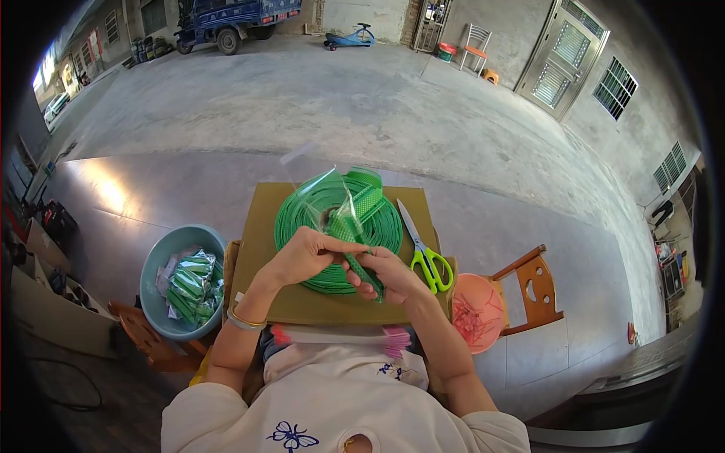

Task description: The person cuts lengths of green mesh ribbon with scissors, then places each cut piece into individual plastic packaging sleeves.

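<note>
Above the coiled roll of green dotted ribbon (pixel 291 234), my two hands meet. My left hand (pixel 298 255) is closed, its fingers pinching a clear plastic bag (pixel 326 185) and green ribbon at its mouth. My right hand (pixel 387 273) wraps round a folded green ribbon strip (pixel 349 226), whose lower end pokes out below the fingers. The strip's upper part appears to lie inside the bag. To the right of the roll rest scissors with lime-green handles (pixel 432 269), blades pointing away, touched by neither hand.
The roll lies on a brown board (pixel 260 302). At left, a blue-grey tub (pixel 155 253) holds bagged green strips. A pink bowl (pixel 491 291) with reddish strips sits on a wooden chair (pixel 536 294) at right. Clear bags with pink edges (pixel 396 341) lie across my lap.
</note>
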Demonstrator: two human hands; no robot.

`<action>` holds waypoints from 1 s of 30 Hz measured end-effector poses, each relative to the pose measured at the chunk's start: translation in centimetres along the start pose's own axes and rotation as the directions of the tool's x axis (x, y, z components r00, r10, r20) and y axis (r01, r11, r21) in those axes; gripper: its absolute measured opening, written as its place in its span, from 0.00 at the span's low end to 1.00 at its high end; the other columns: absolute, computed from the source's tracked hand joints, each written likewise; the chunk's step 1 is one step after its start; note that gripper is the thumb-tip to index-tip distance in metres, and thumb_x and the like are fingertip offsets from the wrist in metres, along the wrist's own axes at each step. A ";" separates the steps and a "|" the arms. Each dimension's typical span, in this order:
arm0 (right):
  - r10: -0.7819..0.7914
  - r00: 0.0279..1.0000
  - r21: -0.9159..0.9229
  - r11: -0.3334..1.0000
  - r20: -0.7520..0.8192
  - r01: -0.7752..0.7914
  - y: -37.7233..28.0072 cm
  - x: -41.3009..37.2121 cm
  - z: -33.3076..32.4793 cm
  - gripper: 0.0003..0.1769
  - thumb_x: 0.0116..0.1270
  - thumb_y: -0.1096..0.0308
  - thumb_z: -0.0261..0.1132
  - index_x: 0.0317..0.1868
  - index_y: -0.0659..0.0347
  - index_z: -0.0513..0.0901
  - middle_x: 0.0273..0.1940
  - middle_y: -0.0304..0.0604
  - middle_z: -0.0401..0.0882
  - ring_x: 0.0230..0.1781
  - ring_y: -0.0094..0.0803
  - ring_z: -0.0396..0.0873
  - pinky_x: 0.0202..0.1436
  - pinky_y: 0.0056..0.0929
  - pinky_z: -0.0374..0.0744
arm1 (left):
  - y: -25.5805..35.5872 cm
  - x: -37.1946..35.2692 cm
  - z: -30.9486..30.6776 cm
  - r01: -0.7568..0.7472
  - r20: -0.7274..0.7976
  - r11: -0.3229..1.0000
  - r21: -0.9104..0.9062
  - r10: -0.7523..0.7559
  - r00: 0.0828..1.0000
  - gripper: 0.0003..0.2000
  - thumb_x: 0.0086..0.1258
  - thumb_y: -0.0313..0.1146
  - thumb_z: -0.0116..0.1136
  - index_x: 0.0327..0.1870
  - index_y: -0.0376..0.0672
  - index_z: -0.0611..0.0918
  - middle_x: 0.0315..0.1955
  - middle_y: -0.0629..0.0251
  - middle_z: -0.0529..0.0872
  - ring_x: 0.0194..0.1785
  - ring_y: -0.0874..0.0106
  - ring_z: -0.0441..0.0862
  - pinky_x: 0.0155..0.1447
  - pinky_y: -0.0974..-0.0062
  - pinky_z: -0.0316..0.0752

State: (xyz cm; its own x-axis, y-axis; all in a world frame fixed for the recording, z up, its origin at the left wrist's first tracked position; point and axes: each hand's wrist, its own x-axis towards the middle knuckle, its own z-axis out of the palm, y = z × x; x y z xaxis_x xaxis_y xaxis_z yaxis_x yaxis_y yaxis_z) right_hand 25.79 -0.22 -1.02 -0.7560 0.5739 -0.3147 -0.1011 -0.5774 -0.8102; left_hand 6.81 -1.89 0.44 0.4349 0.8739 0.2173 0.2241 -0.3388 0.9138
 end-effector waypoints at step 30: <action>0.139 0.972 0.140 0.976 0.189 -0.167 0.1 -0.5 -2.6 0.13 0.70 0.61 0.55 0.42 0.65 0.75 0.29 0.44 0.80 0.18 0.20 0.72 0.14 0.17 0.69 | -1.9 0.0 1.6 0.018 -0.160 0.997 0.071 -0.007 0.987 0.17 0.57 0.14 0.49 0.42 0.40 0.84 0.26 0.60 0.86 0.31 0.79 0.83 0.38 0.83 0.77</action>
State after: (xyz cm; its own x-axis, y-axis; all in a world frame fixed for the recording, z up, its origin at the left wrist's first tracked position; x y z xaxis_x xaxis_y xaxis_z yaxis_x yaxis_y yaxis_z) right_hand 27.82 0.89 -2.22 -0.8713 0.3678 -0.3250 -0.0630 -0.7404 -0.6692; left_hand 7.80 -1.83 -1.86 0.2883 0.9206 0.2635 0.2937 -0.3469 0.8907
